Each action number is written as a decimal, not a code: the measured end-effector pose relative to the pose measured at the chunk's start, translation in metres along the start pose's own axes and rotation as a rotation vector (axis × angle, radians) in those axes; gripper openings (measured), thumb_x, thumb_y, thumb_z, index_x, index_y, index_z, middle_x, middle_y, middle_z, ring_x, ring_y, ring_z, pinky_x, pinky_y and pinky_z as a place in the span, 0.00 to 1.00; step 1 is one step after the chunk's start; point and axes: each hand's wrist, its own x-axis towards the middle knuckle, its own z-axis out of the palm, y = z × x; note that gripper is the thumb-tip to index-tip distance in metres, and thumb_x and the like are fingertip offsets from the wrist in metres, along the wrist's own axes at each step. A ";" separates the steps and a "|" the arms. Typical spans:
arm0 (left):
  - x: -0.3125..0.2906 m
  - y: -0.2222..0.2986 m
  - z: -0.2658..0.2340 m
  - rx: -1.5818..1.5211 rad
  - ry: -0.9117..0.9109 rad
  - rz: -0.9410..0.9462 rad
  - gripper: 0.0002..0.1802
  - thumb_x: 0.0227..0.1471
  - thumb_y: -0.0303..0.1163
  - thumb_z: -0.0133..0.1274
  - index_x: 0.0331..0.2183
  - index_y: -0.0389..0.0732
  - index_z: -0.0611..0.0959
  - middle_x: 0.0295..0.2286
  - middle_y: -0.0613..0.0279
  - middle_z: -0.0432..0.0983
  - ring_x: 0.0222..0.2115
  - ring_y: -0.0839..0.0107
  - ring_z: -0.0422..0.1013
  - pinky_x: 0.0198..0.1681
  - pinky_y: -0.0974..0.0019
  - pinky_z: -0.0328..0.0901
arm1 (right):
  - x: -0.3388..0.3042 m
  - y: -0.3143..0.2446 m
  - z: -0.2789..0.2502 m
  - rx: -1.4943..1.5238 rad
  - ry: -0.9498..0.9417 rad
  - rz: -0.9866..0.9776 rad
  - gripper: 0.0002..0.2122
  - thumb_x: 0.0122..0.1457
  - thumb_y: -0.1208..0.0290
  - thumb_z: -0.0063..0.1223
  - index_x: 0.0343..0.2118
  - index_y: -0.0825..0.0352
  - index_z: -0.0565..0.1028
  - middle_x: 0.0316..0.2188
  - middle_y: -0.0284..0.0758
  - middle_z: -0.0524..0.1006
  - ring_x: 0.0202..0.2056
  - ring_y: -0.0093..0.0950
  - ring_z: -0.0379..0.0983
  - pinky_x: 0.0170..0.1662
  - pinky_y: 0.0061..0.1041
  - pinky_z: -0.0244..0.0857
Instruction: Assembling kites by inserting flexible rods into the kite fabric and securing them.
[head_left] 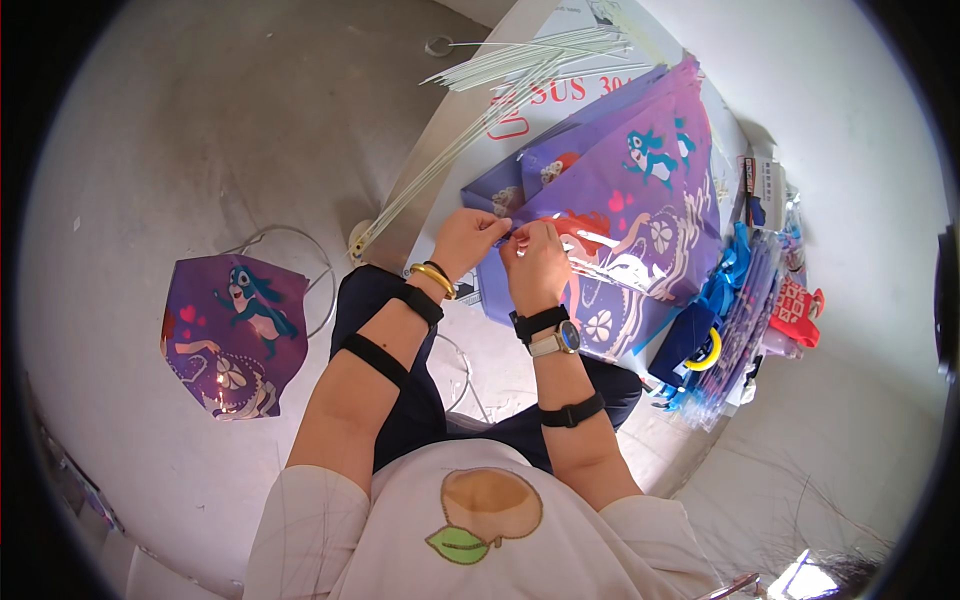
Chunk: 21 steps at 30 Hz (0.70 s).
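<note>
My left hand (pixel 468 243) and my right hand (pixel 536 265) meet over the near left part of a stack of purple printed sheets (pixel 690 150). Both are closed, with thumbs and fingertips pinching close together at the edge of the upper sheet. Any small piece between the fingertips is too hidden to make out. The sheets are glossy and angular, printed with a blue cartoon animal, pink hearts and a red-haired figure. They lie fanned out on a large white board or box (pixel 560 130) with red print.
Long thin pale rods (pixel 540 65) lie across the box's far end and left edge. Another purple printed piece (pixel 235 330), with a looped wire (pixel 330 290), is on the floor at left. At right are packaged goods (pixel 735 310) and a yellow ring (pixel 706 350), beside the wall.
</note>
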 end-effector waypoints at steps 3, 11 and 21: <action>0.000 0.004 0.002 0.004 0.006 -0.004 0.20 0.51 0.45 0.55 0.24 0.35 0.84 0.15 0.56 0.74 0.16 0.65 0.70 0.22 0.63 0.61 | 0.001 0.004 -0.001 0.001 -0.002 -0.008 0.06 0.46 0.74 0.57 0.27 0.63 0.72 0.26 0.35 0.73 0.29 0.37 0.73 0.30 0.35 0.67; 0.002 0.002 0.000 0.011 -0.014 -0.022 0.21 0.52 0.46 0.55 0.25 0.36 0.84 0.16 0.55 0.74 0.18 0.64 0.71 0.23 0.63 0.61 | -0.006 0.005 -0.006 0.160 -0.013 0.005 0.06 0.48 0.75 0.58 0.28 0.65 0.72 0.28 0.35 0.74 0.29 0.35 0.74 0.30 0.32 0.67; 0.003 0.001 0.002 -0.024 -0.021 -0.045 0.22 0.53 0.46 0.54 0.23 0.34 0.82 0.13 0.57 0.70 0.15 0.66 0.66 0.22 0.62 0.58 | -0.013 0.008 -0.007 0.228 0.083 -0.011 0.06 0.50 0.78 0.57 0.32 0.66 0.75 0.30 0.37 0.75 0.32 0.35 0.74 0.35 0.31 0.68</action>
